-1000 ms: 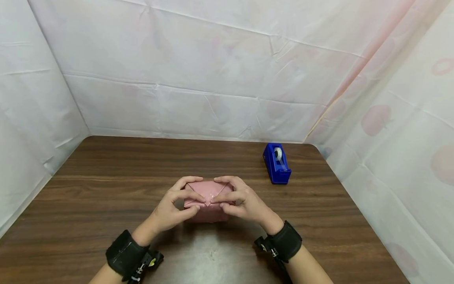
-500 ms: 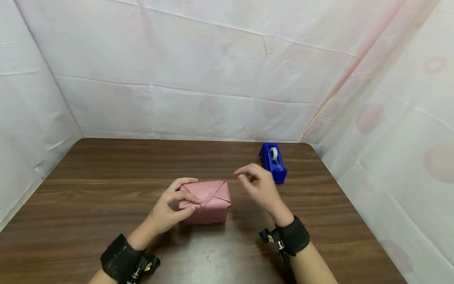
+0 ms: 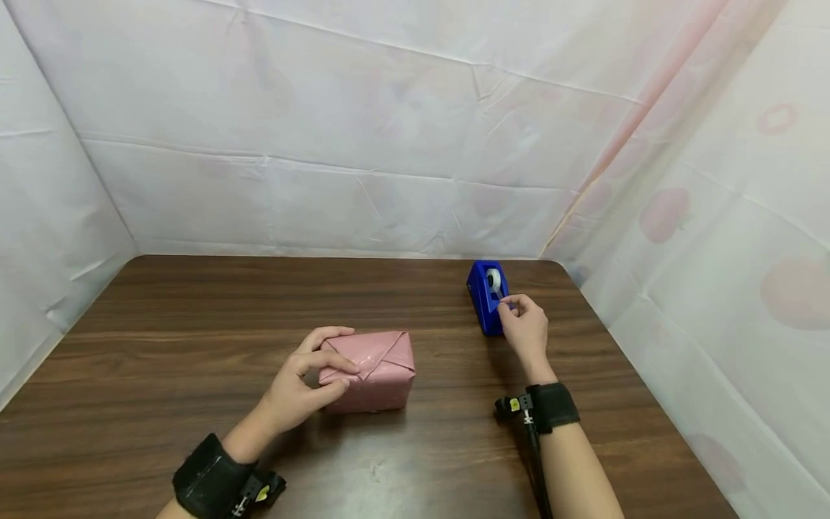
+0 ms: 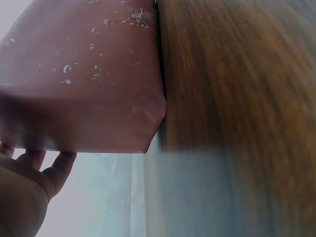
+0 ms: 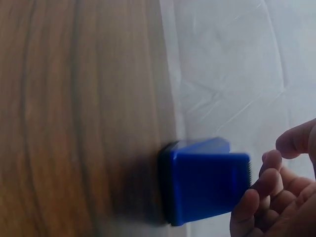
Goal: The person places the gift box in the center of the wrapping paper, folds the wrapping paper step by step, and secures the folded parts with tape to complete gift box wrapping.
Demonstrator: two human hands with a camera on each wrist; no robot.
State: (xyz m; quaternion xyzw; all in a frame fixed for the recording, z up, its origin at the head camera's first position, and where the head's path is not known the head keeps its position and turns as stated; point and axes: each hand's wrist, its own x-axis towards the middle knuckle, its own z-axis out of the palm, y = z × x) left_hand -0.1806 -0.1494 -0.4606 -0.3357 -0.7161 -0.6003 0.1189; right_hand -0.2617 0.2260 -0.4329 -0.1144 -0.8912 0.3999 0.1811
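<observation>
A box wrapped in pink paper (image 3: pixel 379 367) rests on the table, with folded flaps on its top. My left hand (image 3: pixel 295 382) grips its left end: the index finger lies on the top fold, the thumb is at the near edge, and other fingertips reach the far side. In the left wrist view those fingers (image 4: pixel 59 168) show at the box's edge. My right hand (image 3: pixel 527 328) is at the front of a blue tape dispenser (image 3: pixel 483 299) holding a white tape roll (image 3: pixel 494 280). The right wrist view shows its bent fingers (image 5: pixel 269 180) beside the toothed cutter, thumb and fingertips slightly apart.
The brown wood-grain table (image 3: pixel 227 303) ends at a white curtain (image 3: pixel 324 130) behind and on both sides. The dispenser stands near the table's back right corner. Black straps with small cameras circle both wrists.
My right hand has let go of the box and moved right to the tape dispenser. My left hand has stayed on the box. The head view has shifted slightly.
</observation>
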